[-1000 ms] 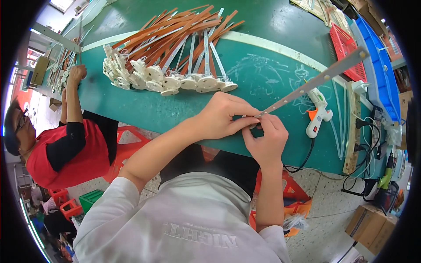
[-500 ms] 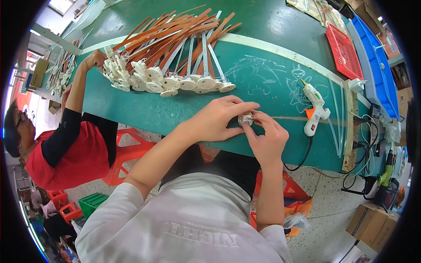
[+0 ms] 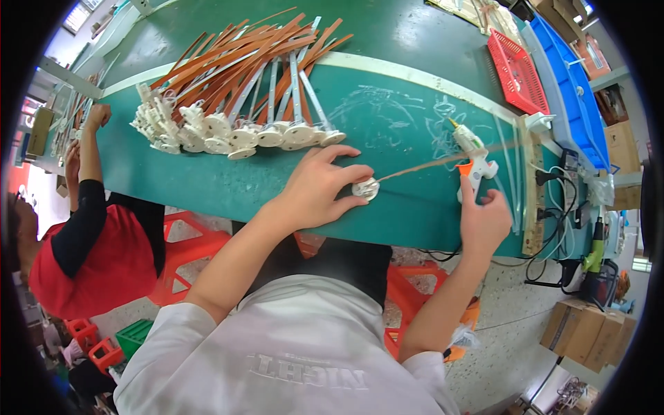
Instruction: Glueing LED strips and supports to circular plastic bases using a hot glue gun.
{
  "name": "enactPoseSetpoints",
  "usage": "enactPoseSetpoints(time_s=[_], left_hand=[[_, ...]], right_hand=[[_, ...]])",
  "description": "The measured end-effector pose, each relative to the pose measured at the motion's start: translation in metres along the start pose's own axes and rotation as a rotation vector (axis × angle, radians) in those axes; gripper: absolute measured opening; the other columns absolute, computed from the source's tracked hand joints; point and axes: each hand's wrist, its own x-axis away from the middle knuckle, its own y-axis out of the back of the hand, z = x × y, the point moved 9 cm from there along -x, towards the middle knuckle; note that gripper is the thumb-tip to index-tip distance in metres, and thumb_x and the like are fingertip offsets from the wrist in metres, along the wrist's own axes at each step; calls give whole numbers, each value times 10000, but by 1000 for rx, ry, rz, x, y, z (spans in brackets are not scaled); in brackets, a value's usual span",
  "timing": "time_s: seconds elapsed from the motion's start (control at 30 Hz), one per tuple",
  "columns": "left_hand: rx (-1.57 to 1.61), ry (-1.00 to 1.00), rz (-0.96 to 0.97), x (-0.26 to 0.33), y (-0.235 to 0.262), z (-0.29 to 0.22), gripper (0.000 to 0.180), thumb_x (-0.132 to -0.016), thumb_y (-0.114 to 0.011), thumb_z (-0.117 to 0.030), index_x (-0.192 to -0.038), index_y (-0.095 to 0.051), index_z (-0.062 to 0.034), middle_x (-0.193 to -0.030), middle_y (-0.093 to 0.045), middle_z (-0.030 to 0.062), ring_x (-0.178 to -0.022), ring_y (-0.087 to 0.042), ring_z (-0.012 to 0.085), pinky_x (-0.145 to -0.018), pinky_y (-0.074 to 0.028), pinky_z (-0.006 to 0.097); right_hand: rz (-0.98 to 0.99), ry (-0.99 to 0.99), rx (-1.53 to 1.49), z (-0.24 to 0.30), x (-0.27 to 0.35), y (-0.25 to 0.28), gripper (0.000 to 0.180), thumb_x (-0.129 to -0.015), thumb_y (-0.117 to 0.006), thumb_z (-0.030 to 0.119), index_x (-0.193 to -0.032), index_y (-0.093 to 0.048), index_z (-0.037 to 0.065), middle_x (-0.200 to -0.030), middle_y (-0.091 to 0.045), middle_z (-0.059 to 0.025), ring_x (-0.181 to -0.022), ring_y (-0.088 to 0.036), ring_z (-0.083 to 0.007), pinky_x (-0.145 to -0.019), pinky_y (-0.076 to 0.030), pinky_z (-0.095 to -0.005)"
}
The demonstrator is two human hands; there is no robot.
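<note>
Left hand [image 3: 315, 187]: thumb and forefinger pinching small white round disc [image 3: 366, 189], its thin brown strip [image 3: 422, 167] extending rightward from grip. Right hand [image 3: 486, 221]: shifted off disc to white glue gun [image 3: 472, 143] with orange trigger [image 3: 465, 168], closure unclear; disc now steadied by left alone.

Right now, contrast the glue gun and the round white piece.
The glue gun is larger and longer; the white piece is small and round. The glue gun has an orange trigger; the white piece has a thin strip running from it. The glue gun is by the right hand, the white piece at the left hand's fingertips. Both show white.
</note>
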Motion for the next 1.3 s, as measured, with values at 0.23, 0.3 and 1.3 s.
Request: enactPoseSetpoints(time_s=[0.23, 0.3, 1.3], left_hand=[[8, 7, -7, -3, -1, -1, 361, -745, -837, -245, -1067, -732, -120, -1084, -730, 12, -1225, -566, 294, -985, -452, 460], [6, 8, -2, -3, -1, 2, 371, -750, -835, -258, -1080, -730, -125, -1064, -729, 18, -1222, -569, 286, -998, -448, 459], [31, 28, -26, -2, -1, 6, 370, -698, -868, -283, -1020, -755, -140, -1018, -726, 39, -1128, -597, 282, -908, -478, 430]], right_hand=[[597, -303, -1124, -36, 0, -68, 425, -823, -794, 154, -1195, -656, 1, -1027, -693, -75, -887, -640, -113, -749, -508, -274], [598, -348, -1352, -39, 22, -70, 498, -869, -697, 13, -1345, -553, 49, -1220, -636, -121, -982, -630, -145, -772, -526, -317], [771, -145, -1106, 32, 175, -38, 46, -914, -695, 27, -935, -659, 6, -641, -578, 11, -487, -499, -38, -437, -385, -211]])
